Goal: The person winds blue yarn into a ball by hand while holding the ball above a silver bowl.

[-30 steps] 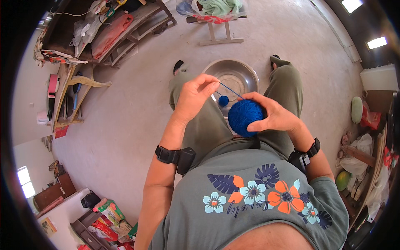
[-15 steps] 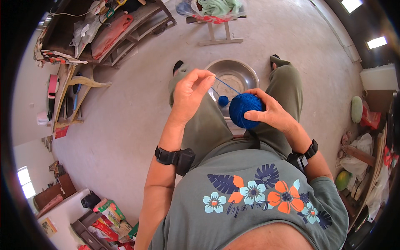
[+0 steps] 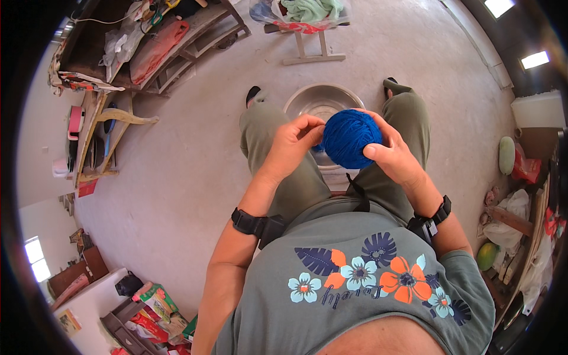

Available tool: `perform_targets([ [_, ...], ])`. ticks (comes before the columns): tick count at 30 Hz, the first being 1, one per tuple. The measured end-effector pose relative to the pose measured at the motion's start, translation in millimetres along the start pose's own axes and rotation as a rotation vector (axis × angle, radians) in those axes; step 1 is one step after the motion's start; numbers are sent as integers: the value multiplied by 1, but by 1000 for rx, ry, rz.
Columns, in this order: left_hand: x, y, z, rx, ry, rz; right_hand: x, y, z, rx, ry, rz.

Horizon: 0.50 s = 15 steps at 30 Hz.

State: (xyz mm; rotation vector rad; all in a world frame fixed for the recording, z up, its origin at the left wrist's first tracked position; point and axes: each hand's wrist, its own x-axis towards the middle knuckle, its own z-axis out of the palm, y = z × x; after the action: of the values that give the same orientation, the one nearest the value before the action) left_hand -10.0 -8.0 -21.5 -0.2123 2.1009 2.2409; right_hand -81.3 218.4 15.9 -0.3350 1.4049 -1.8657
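Observation:
A large blue ball of yarn (image 3: 351, 137) rests in my right hand (image 3: 397, 152), whose thumb lies over the near side while the fingers wrap round the far right. Close against the ball's left side, my left hand (image 3: 297, 142) is pinched with thumb and forefinger together on the yarn strand; the strand itself is mostly hidden here. Below on the floor, between my legs, a shiny metal basin (image 3: 296, 100) shows behind the ball. Only a sliver of a smaller blue yarn ball (image 3: 318, 147) is visible in the basin, beside my left fingertips.
A small wooden stand (image 3: 313, 59) ahead carries a plastic bag with pale green cloth (image 3: 313, 10). Wooden shelving (image 3: 195, 41) stands at far left. Along the right side lie a pale green gourd (image 3: 506, 155), bags and boards. Boxes and packets (image 3: 155, 305) fill the lower left.
My left hand has come down and right, from holding the strand stretched out to beside the large ball. The ball has turned and risen slightly in my right hand.

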Motion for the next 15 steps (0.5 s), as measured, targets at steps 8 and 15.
perform_targets([
  [8,-2,2,6,1,-56,-81,1,-1,0,251,-45,-8],
  [15,-2,1,13,48,-126,-165,11,3,6,215,85,-56],
])
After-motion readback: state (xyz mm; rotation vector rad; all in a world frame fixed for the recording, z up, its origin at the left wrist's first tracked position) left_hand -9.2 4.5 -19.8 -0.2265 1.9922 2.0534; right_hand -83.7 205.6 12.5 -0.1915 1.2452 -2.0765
